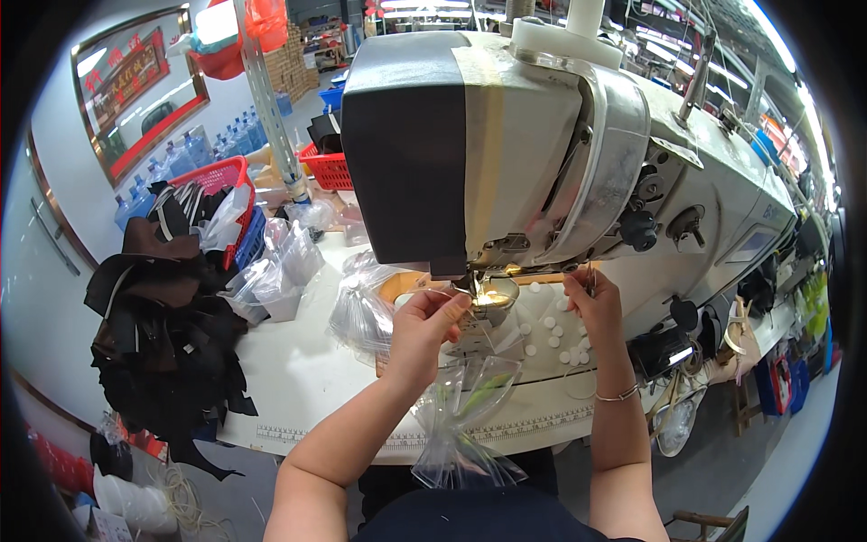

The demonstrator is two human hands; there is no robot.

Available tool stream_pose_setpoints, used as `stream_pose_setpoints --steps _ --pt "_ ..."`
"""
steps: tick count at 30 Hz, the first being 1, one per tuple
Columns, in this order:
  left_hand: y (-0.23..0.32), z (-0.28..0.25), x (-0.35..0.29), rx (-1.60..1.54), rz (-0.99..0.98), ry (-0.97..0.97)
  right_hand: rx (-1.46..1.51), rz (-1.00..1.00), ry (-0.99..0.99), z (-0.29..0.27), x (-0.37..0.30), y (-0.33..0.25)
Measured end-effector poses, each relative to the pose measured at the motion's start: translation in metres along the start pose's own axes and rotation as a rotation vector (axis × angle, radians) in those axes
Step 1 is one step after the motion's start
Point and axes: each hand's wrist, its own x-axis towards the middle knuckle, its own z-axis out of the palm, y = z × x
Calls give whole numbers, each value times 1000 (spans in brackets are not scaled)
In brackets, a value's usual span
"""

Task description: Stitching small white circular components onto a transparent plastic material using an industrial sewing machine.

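A large industrial sewing machine (533, 163) stands before me, its needle area lit by a small lamp. My left hand (424, 327) is closed in a pinch beside the needle and presser foot (471, 282); a thin pale strand shows near its fingertips, but what they grip is unclear. Under the machine arm, to the right of the needle, my right hand (596, 305) is raised and closed, with something small and dark at its fingers. Several small white discs (554, 331) lie on the table between the hands. A clear plastic bag (465, 406) hangs over the front edge.
Black and brown fabric pieces (167, 334) are heaped at the left. Behind them are a red basket (237, 194) and a clear bin (280, 275). Plastic bags (361, 307) lie left of the needle. A measuring tape (533, 422) runs along the front edge of the table (289, 370).
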Motion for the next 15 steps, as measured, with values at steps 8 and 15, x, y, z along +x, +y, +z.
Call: stream_pose_setpoints --steps 8,15 --pt "2 -4 11 -63 -102 25 -50 22 62 -9 -24 16" --pt "32 -51 39 -460 126 256 -177 -166 -36 6 -71 30"
